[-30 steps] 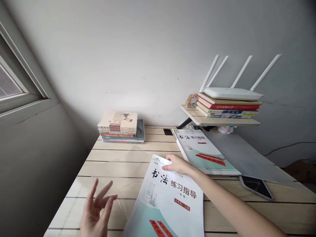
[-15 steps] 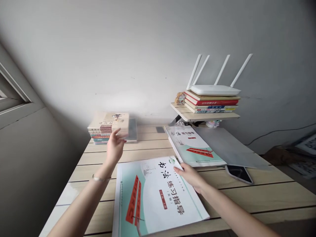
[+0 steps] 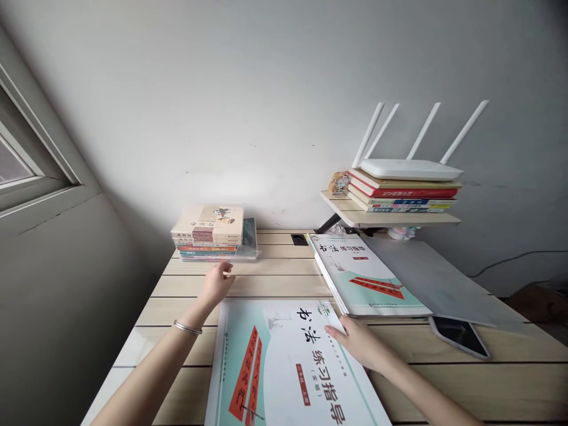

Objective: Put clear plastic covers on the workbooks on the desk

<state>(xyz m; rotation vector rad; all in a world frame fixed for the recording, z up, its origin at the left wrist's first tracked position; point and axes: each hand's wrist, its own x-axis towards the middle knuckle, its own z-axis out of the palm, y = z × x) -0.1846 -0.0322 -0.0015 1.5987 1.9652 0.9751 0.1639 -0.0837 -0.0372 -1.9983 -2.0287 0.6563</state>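
A large calligraphy workbook [image 3: 284, 378], white and pale green with red banners on its cover, lies turned sideways on the slatted table in front of me. My right hand [image 3: 355, 340] grips its right edge, thumb on the cover and the other fingers out of sight beneath. Beyond the workbook's far left corner is my left hand [image 3: 217, 285], wearing a bracelet [image 3: 187, 327] at the wrist. Its fingers are loosely bent, the thumb is apart, and nothing shows in them. Just past it stands a stack of books [image 3: 208, 234]. Similar workbooks [image 3: 368, 275] lie piled to the right.
A phone [image 3: 459, 336] lies beside a grey translucent sheet [image 3: 426, 272] at the right. On a small raised shelf [image 3: 390, 218], a white router [image 3: 410, 168] sits on several books [image 3: 403, 192]. A black socket [image 3: 300, 239] is set near the wall.
My left hand has come down from in front of the book stack towards the workbook's far edge. My right hand keeps its grip. The view has shifted slightly left.
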